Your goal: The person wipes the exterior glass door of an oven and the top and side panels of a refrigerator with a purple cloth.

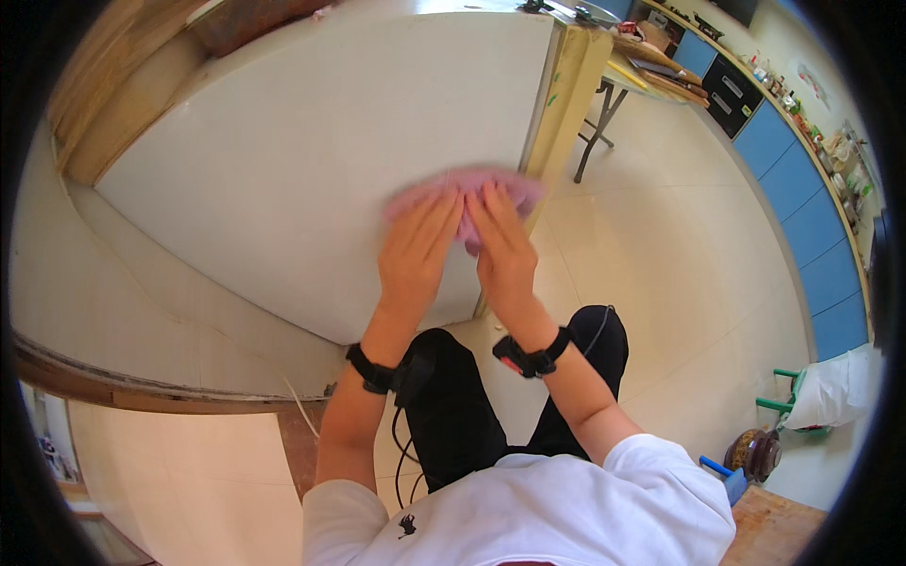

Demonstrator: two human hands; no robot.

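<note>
A pink cloth (439,184) lies bunched against a large white side panel (297,170), which looks like that of a refrigerator or cabinet. My left hand (416,247) presses on the cloth's left part with fingers stretched forward. Close beside it, my right hand (504,244) holds the right part, near the panel's yellowish edge strip (570,92). Folds of the cloth show between my hands and past the fingertips. Slight blur covers the cloth and fingers. Each wrist wears a black strap with a small device.
Wooden trim (120,134) borders the panel on the left. To the right, a folding-leg table (662,88) holds boards and other items. Blue cabinets (800,191) curve along the far right. A green stool (786,407) with a white bag stands lower right. Dark cables (400,453) hang by my left leg.
</note>
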